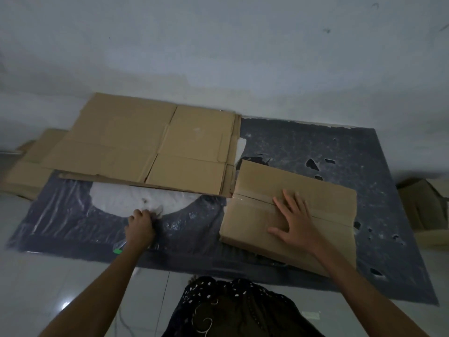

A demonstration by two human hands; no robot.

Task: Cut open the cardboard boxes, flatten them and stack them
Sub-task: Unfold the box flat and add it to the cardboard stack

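A closed cardboard box (323, 207), sealed with clear tape along its top seam, lies on the right of a dark plastic sheet (303, 142). My right hand (295, 216) rests flat on the box top with fingers spread. A stack of flattened cardboard (150, 144) lies at the back left of the sheet. My left hand (142, 226) is down on the sheet in front of the stack with its fingers curled around a small clear item; I cannot make out what it is.
More flattened cardboard (31, 166) sticks out at the far left. Another cardboard box (424, 205) stands at the right edge. A wall rises behind the sheet. The floor is pale tile. My dark patterned clothing (233, 310) fills the bottom centre.
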